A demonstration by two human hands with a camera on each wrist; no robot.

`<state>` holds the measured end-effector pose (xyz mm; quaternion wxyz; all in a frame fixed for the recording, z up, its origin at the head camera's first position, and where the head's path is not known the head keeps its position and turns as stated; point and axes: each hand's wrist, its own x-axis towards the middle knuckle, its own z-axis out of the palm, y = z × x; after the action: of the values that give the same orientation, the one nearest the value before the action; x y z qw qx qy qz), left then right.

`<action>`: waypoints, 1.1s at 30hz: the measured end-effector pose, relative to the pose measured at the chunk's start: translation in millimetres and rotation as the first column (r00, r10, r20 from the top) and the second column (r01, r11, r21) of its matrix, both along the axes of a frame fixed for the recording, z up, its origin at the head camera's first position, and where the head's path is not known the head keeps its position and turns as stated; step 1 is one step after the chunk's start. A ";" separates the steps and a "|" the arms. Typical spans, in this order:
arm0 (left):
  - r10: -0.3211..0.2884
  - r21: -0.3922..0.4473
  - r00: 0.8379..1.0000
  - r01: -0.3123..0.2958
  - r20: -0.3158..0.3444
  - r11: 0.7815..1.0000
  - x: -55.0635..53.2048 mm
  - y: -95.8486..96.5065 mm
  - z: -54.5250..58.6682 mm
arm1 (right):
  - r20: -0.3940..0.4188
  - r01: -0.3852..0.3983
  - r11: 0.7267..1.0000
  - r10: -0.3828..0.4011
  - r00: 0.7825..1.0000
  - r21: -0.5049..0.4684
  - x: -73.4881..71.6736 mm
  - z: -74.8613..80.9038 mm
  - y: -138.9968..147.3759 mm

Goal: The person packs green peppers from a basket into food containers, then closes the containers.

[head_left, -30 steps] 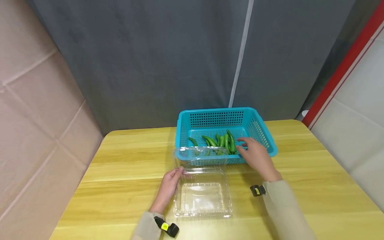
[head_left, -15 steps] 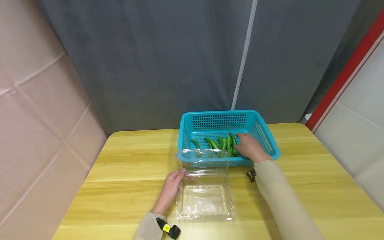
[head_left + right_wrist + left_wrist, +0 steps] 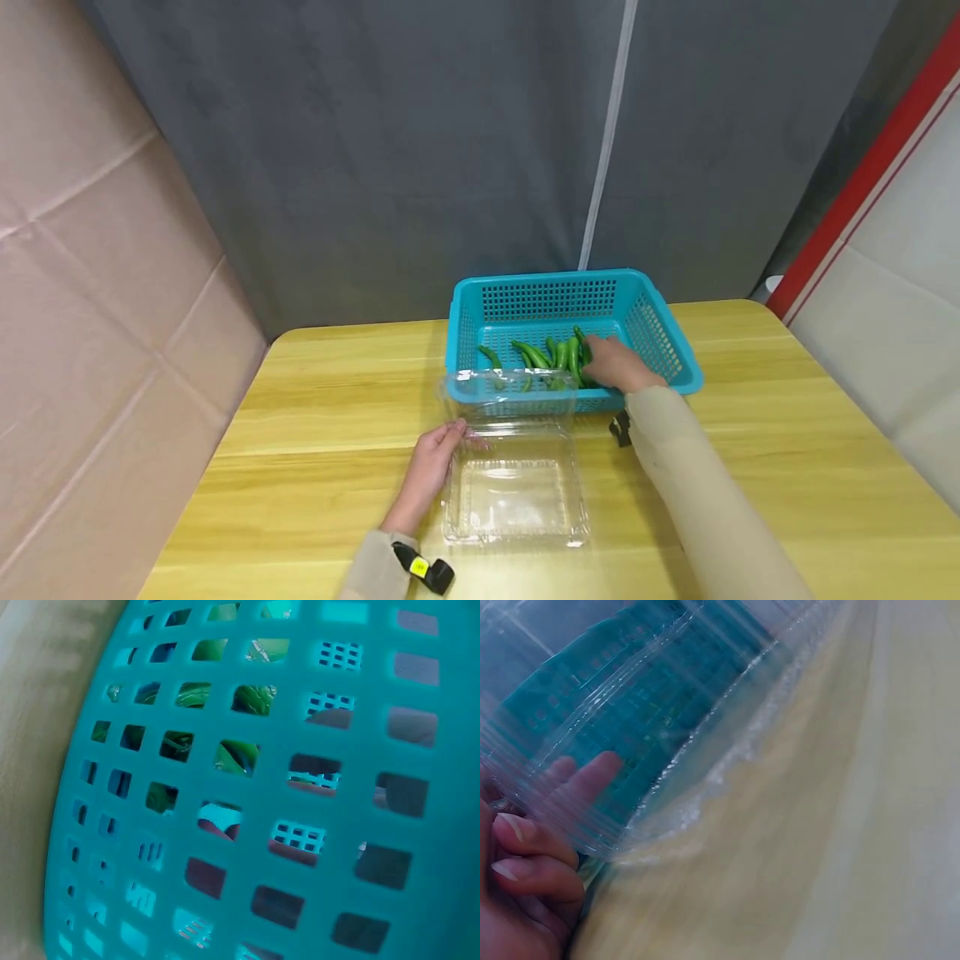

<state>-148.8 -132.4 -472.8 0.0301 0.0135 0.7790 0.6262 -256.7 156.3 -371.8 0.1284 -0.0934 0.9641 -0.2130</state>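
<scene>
A clear plastic clamshell box (image 3: 510, 492) lies opened out on the table, its lid (image 3: 513, 393) leaning over the basket's front rim. My left hand (image 3: 429, 471) pinches the box's left edge near the hinge; in the left wrist view, fingers (image 3: 540, 877) curl at the clear plastic. Inside the turquoise basket (image 3: 551, 282), my right hand (image 3: 618, 364) has its fingers curled at the rightmost green chili pepper (image 3: 587, 354), partly hiding it. Several more green chili peppers (image 3: 561, 354) lie to its left. The right wrist view shows mostly the perforated basket wall (image 3: 247, 795).
The wooden table (image 3: 322, 400) has a grey curtain (image 3: 375, 167) behind its far edge. A pale covered wall (image 3: 97, 333) stands on the left, and a white panel with a red border (image 3: 885, 150) on the right.
My right hand has reached in leftward and down to the rightmost pepper, its fingers closing at it. The left hand keeps its hold on the clamshell box.
</scene>
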 end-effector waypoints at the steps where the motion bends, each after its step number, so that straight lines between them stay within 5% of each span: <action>1: 0.003 0.003 1.000 -0.003 0.005 1.000 -0.3 -0.5 -0.2 | -0.006 -0.009 1.000 0.009 1.000 0.004 -0.9 0.2 -0.6; 23: -0.005 0.016 1.000 0.005 0.019 1.000 2.1 0.1 1.6 | 0.086 -0.019 1.000 0.017 0.996 0.019 -11.1 -7.1 -5.0; 30: -0.033 0.032 0.998 0.031 0.050 0.999 12.5 3.1 31.4 | 0.094 0.031 0.999 -0.035 0.995 0.042 -10.9 -5.1 -4.6; 33: -0.033 0.052 0.998 0.030 0.045 0.998 10.0 2.1 26.0 | 0.081 0.040 0.997 -0.045 0.996 0.062 -10.2 -3.7 -4.5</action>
<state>-138.8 -130.2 -446.8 0.0573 0.0124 0.7615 0.6456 -266.9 151.8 -375.6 0.1661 -0.0603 0.9657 -0.1901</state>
